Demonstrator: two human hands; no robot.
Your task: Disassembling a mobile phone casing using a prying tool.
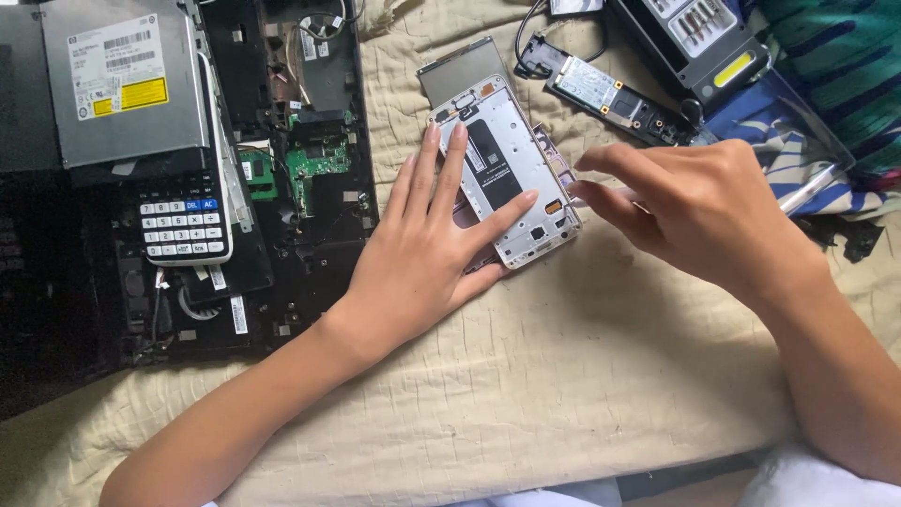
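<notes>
An opened phone frame, white metal with a black centre panel, lies on a beige quilted cloth. My left hand rests flat on it, fingers spread across its lower left part, pressing it down. My right hand hovers at the phone's right edge, its fingertips pinched on a thin tool whose tip touches that edge. A grey panel sticks out from under the phone's top end.
A dismantled laptop base with a green circuit board lies at left, with a silver optical drive and a calculator on it. A circuit module, a screwdriver bit case and striped cloth lie at top right.
</notes>
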